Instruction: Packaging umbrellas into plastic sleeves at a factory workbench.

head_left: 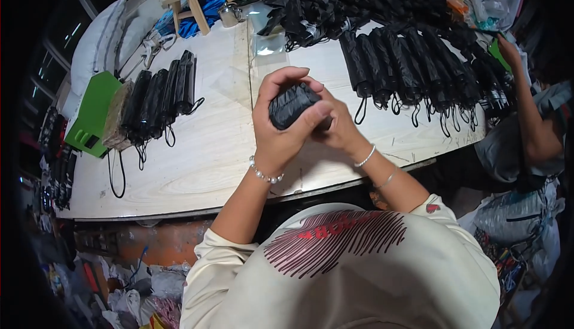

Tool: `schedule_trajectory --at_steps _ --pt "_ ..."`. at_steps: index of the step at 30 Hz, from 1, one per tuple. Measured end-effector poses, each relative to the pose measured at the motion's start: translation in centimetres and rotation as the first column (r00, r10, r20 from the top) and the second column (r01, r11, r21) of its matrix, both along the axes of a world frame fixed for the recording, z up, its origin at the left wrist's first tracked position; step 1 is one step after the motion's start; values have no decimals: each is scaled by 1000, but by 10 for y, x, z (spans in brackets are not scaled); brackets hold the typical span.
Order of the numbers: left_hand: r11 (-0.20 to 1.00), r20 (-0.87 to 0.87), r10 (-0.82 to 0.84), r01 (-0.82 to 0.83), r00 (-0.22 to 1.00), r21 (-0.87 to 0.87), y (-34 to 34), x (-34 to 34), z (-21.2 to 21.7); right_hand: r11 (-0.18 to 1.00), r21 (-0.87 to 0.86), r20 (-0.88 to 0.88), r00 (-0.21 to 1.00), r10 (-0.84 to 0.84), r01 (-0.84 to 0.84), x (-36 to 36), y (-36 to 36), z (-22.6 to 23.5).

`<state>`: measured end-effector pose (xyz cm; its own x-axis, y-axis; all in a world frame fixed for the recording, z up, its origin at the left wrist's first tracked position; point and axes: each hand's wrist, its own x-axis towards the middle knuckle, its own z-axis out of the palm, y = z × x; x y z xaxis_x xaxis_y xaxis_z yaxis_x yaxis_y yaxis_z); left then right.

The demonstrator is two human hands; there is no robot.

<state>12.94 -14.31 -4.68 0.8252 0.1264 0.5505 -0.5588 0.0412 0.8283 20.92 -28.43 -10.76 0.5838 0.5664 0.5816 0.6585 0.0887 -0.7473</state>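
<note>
A black folded umbrella (pixel 292 106) is held above the pale wooden table (pixel 221 167), its gathered cloth end toward me. My left hand (pixel 276 137) curls around its left side, thumb across the front. On the other side, my right hand (pixel 341 122) wraps the umbrella, partly hidden behind it and the left thumb. To the left, several folded black umbrellas (pixel 156 98) with wrist loops lie side by side. A longer row of folded umbrellas (pixel 412 69) lies to the right, loops hanging toward me.
A heap of loose black umbrellas (pixel 353 3) covers the far side. At left are a green box (pixel 92 110), a brown block (pixel 119 116) and a white sack (pixel 98 45). A wooden stool (pixel 194 6) and metal cup (pixel 228 15) stand beyond. Another person's arm (pixel 523 84) reaches in at right.
</note>
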Motion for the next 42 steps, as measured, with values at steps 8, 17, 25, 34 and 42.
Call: schedule_trajectory --at_steps 8,17,25,34,42 --pt "981 -137 182 -170 974 99 65 57 -116 738 -643 58 974 -217 203 30 -39 17" --pt "474 63 487 -324 871 819 79 53 -128 501 -705 381 864 -329 502 35 -43 -18" --pt "915 -493 251 -39 833 401 90 36 -110 711 -510 641 765 -62 485 48 37 -26" --pt "753 -354 465 -153 812 640 101 12 -77 824 -372 562 810 -166 427 45 57 -31" --pt "846 -362 470 -294 805 445 91 18 -97 767 -584 147 964 -223 266 19 70 -30"
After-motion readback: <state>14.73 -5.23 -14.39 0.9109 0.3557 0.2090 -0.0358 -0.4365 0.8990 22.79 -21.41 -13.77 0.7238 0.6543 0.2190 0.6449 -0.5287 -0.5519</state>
